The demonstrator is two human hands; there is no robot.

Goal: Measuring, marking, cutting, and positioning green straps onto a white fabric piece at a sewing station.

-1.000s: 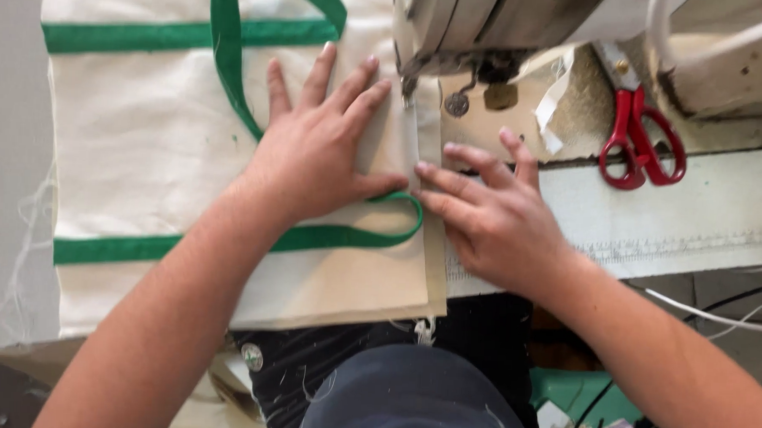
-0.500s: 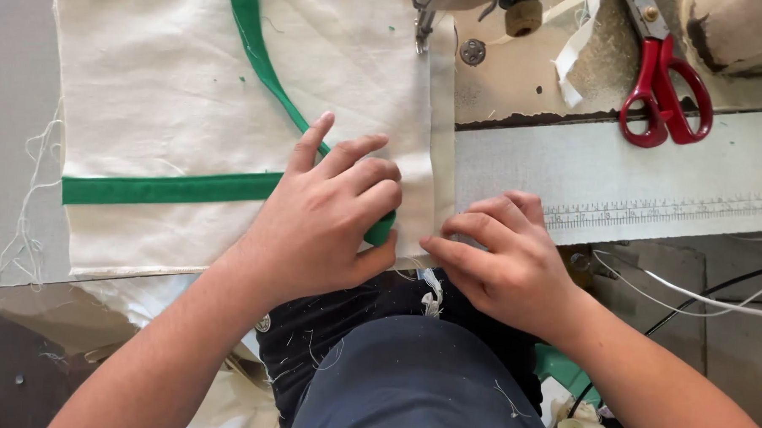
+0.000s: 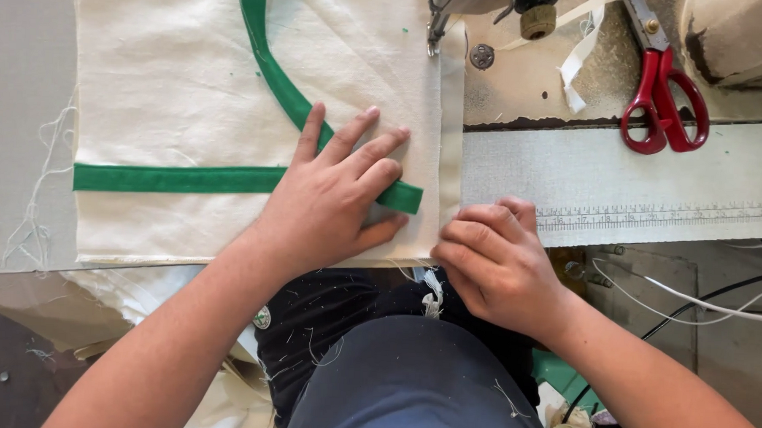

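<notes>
A cream canvas piece (image 3: 174, 80) with green tape strips (image 3: 171, 179) lies flat on the sewing table. My left hand (image 3: 335, 195) presses flat on it, fingers spread, covering the near end of the green strip close to the folded right hem (image 3: 449, 140). My right hand (image 3: 493, 260) is curled at the near right corner of the fabric, its fingertips pinching the hem edge at the table's front. The sewing machine's presser foot (image 3: 436, 26) stands at the far end of that hem.
Red-handled scissors (image 3: 663, 106) lie on the machine bed at the right. A white strip with a printed ruler (image 3: 651, 217) runs along the table's front edge. Cables (image 3: 690, 296) hang at the right. Loose threads (image 3: 35, 219) trail off the fabric's left edge.
The fabric has slid toward me, away from the needle. Both hands came back with it; the right hand has curled from flat fingers into a pinch on the near hem corner.
</notes>
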